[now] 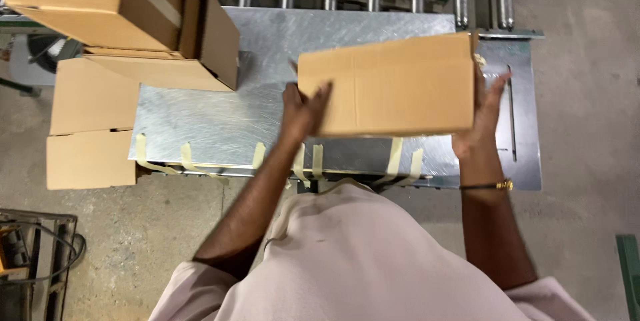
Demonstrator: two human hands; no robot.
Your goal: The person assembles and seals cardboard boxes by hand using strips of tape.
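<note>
Both hands, left hand (303, 111) & right hand (481, 121), grip closed cardboard box (390, 84); contents hidden.

A plain brown cardboard box (390, 84) is held level above the metal table (220, 118), its broad face up. It is closed, with a faint centre seam running across that face (no tape shows on it). The left hand (303, 111) presses its left end; the right hand (483, 118) supports its right end.
</note>
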